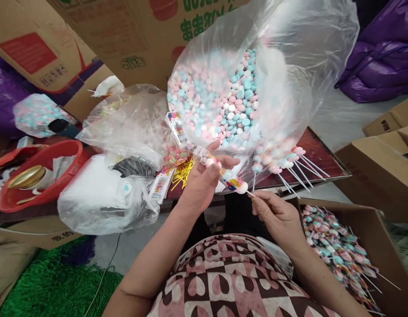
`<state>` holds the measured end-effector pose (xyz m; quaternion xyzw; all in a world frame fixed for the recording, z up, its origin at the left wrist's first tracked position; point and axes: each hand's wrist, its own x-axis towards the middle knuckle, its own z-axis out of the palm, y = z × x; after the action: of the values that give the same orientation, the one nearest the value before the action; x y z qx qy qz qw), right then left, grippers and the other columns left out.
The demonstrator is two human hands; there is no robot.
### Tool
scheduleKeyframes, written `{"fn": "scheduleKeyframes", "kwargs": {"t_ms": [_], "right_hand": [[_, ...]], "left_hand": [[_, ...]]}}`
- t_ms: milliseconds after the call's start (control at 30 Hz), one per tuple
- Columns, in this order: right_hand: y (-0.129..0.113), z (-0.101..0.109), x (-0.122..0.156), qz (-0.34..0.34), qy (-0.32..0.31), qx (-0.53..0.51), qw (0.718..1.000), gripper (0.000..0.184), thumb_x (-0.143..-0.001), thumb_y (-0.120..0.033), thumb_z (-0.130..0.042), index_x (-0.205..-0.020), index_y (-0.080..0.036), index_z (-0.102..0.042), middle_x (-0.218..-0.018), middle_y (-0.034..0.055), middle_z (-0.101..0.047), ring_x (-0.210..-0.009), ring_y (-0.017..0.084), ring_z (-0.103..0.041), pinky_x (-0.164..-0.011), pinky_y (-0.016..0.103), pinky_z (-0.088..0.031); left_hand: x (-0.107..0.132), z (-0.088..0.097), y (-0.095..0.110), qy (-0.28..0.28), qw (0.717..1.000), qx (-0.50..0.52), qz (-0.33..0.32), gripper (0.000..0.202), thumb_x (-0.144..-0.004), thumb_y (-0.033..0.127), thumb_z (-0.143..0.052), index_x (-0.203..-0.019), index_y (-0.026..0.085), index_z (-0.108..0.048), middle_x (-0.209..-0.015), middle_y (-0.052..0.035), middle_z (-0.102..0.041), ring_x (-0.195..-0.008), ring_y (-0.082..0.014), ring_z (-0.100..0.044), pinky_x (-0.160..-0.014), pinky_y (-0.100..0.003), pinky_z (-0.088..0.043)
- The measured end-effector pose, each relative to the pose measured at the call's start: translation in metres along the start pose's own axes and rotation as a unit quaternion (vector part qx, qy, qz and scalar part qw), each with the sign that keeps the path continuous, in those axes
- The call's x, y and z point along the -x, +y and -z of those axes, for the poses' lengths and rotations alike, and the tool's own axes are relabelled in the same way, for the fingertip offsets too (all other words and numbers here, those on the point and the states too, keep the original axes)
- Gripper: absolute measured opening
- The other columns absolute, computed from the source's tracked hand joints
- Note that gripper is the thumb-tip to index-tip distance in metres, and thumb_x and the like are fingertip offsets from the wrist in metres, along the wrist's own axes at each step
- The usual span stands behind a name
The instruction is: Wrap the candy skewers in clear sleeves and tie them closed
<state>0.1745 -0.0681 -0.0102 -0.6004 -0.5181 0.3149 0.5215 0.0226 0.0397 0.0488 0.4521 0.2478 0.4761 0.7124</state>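
Note:
Between my hands is a candy stick [235,181] in a printed clear wrapper, with pale candy showing at its lower end. My left hand [207,176] grips the upper part of it between thumb and fingers, the other fingers spread. My right hand [274,213] pinches the thin white stick at the lower end. Just beyond lies a large clear plastic bag [283,83] of pink, blue and white candies [237,105]. Several unwrapped candy sticks [291,163] lie on the table to the right. Flat printed wrappers [162,185] and gold twist ties [184,171] sit left of my left hand.
A cardboard box [352,211] of wrapped candy sticks stands at lower right. On the left are a red basket [71,163], a white plastic-wrapped bundle [94,193] and a clear bag [131,123]. Large cartons [108,35] rise behind the table [322,154].

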Motion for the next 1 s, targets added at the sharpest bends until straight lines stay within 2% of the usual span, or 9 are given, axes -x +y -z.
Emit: {"fn": "scheduleKeyframes", "kwargs": {"t_ms": [133,233,400,600,767,900,1000], "right_hand": [[-0.001,-0.007,0.001,0.058,0.014,0.095,0.994,0.021,-0.091,-0.035,-0.053,-0.093,-0.023,-0.070,-0.054,-0.0026,-0.058,-0.046,0.012,-0.054,-0.046,0.023,-0.043],[0.001,-0.011,0.004,0.061,0.015,0.106,0.992,0.024,-0.092,-0.036,-0.051,-0.093,-0.023,-0.071,-0.049,-0.0038,-0.053,-0.042,0.012,-0.050,-0.043,0.024,-0.041],[-0.001,-0.020,0.003,-0.017,-0.003,0.010,1.000,0.028,-0.092,-0.042,-0.050,-0.090,-0.023,-0.071,-0.047,-0.0051,-0.046,-0.041,0.011,-0.044,-0.040,0.023,-0.037],[-0.010,-0.035,-0.004,-0.106,-0.030,-0.120,0.987,0.032,-0.090,-0.049,-0.053,-0.085,-0.020,-0.068,-0.045,-0.0069,-0.042,-0.039,0.009,-0.037,-0.039,0.022,-0.032],[-0.014,-0.034,-0.007,-0.114,-0.091,-0.143,0.979,0.028,-0.089,-0.045,-0.057,-0.096,-0.020,-0.066,-0.058,-0.0037,-0.057,-0.046,0.009,-0.048,-0.045,0.022,-0.040],[-0.009,-0.033,-0.007,-0.112,-0.079,-0.164,0.977,0.024,-0.091,-0.041,-0.054,-0.093,-0.019,-0.063,-0.060,-0.0032,-0.060,-0.044,0.009,-0.049,-0.046,0.022,-0.039],[-0.006,-0.037,-0.006,-0.094,-0.060,-0.162,0.980,0.023,-0.093,-0.040,-0.051,-0.105,-0.021,-0.057,-0.063,-0.0041,-0.061,-0.044,0.009,-0.051,-0.046,0.023,-0.041]], "left_hand": [[0.002,-0.004,-0.011,0.038,0.998,0.050,0.014,0.049,-0.076,0.043,-0.073,-0.117,0.022,-0.056,-0.082,-0.0002,-0.068,-0.094,-0.0210,-0.068,-0.075,-0.030,-0.053],[0.004,-0.004,-0.015,0.053,0.996,0.073,0.024,0.040,-0.076,0.040,-0.073,-0.108,0.020,-0.059,-0.076,0.0009,-0.067,-0.090,-0.0199,-0.069,-0.073,-0.028,-0.052],[0.007,-0.002,-0.021,0.041,0.996,0.076,0.026,0.033,-0.081,0.037,-0.069,-0.106,0.018,-0.059,-0.074,0.0001,-0.068,-0.086,-0.0196,-0.070,-0.072,-0.029,-0.051],[0.013,-0.004,-0.032,0.035,0.997,0.048,0.052,0.037,-0.079,0.041,-0.070,-0.105,0.018,-0.057,-0.073,-0.0013,-0.069,-0.085,-0.0215,-0.070,-0.069,-0.029,-0.051],[0.008,0.001,-0.024,0.051,0.997,0.040,0.039,0.042,-0.078,0.044,-0.070,-0.109,0.018,-0.058,-0.072,-0.0007,-0.068,-0.081,-0.0198,-0.069,-0.069,-0.029,-0.051],[0.010,0.007,-0.028,0.016,0.998,0.014,0.051,0.044,-0.079,0.048,-0.068,-0.109,0.018,-0.060,-0.077,-0.0028,-0.069,-0.076,-0.0176,-0.068,-0.073,-0.030,-0.050],[0.016,0.012,-0.035,0.016,0.997,-0.046,0.057,0.042,-0.078,0.049,-0.068,-0.108,0.019,-0.064,-0.084,-0.0032,-0.071,-0.080,-0.0159,-0.065,-0.082,-0.031,-0.049]]}}
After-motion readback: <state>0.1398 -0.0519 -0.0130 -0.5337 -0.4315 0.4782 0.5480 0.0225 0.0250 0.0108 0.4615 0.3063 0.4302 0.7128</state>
